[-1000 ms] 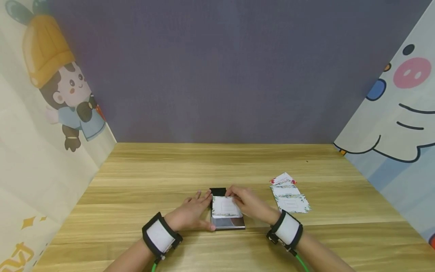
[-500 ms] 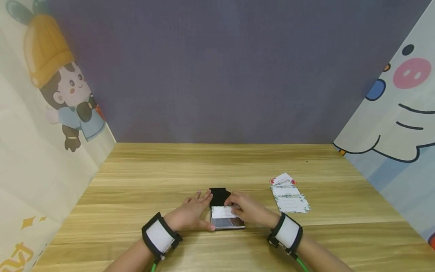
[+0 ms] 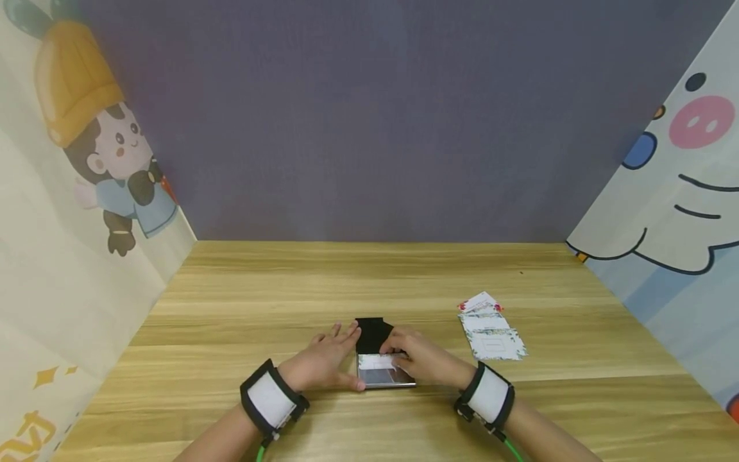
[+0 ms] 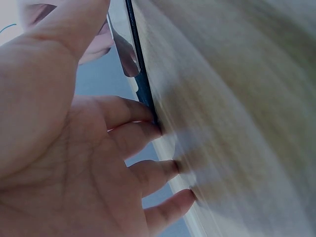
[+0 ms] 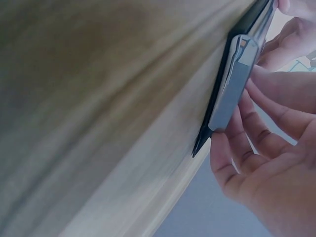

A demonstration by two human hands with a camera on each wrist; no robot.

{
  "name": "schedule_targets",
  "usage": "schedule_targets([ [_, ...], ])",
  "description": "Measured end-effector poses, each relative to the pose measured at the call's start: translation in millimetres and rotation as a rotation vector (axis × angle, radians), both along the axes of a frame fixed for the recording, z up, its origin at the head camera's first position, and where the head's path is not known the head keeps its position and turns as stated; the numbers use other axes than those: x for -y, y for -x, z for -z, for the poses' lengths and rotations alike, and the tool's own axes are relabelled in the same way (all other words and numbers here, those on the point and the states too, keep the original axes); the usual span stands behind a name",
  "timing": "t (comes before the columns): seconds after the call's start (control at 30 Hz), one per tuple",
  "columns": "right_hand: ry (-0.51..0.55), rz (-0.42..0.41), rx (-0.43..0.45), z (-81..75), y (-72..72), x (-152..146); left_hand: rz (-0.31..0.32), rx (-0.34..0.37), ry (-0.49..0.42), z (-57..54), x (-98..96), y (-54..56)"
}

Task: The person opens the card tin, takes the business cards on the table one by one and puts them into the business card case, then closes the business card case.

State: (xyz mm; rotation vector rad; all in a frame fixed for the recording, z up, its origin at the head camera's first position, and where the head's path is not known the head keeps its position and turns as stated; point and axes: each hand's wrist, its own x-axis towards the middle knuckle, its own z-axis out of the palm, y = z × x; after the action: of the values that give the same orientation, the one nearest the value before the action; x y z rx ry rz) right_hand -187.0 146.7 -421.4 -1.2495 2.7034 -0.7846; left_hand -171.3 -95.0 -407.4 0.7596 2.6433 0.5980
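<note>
A card case lies on the table in the head view, with a black flap point(image 3: 369, 336) at the far side and a shiny metal pocket point(image 3: 380, 378) at the near side. Only a strip of a white card point(image 3: 374, 362) shows at the pocket. My right hand point(image 3: 426, 357) has its fingers curled at the card's far edge, thumb over the card. Along the case's left side rests my left hand point(image 3: 322, 363), fingers spread, thumb at the near corner. In the left wrist view, its fingertips touch the black flap point(image 4: 143, 91) and the table.
Several white cards with floral borders point(image 3: 495, 345) lie overlapping on the wooden table point(image 3: 277, 282), right of the case. A dark grey panel point(image 3: 369, 128) stands behind, and printed side panels flank the table. Both wrists wear straps with green cables.
The card has moved toward me, from lying over the case to showing only a narrow strip at the pocket. My right hand moved slightly nearer with it; my left hand stayed put.
</note>
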Motion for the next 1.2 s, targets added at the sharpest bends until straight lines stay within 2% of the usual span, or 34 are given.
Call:
schedule_targets([
  [0.2,0.028,0.023,0.047,-2.4,-0.5,-5.5,-0.003,0.007,0.0,0.0,-0.6,0.8],
  [0.4,0.094,0.062,0.087,-4.3,2.5,-28.2,-0.002,-0.002,-0.002,1.6,-0.5,0.4],
  [0.7,0.093,0.19,-0.014,-3.1,8.0,-79.0,0.003,-0.012,-0.005,0.5,0.0,-0.9],
  [1.03,0.037,0.307,-0.075,3.2,10.5,-126.8,0.0,-0.009,-0.004,-2.1,-0.7,-2.3],
  [1.2,-0.012,0.337,-0.09,6.0,13.4,-144.3,0.001,-0.009,-0.002,-1.8,-0.8,-1.9],
])
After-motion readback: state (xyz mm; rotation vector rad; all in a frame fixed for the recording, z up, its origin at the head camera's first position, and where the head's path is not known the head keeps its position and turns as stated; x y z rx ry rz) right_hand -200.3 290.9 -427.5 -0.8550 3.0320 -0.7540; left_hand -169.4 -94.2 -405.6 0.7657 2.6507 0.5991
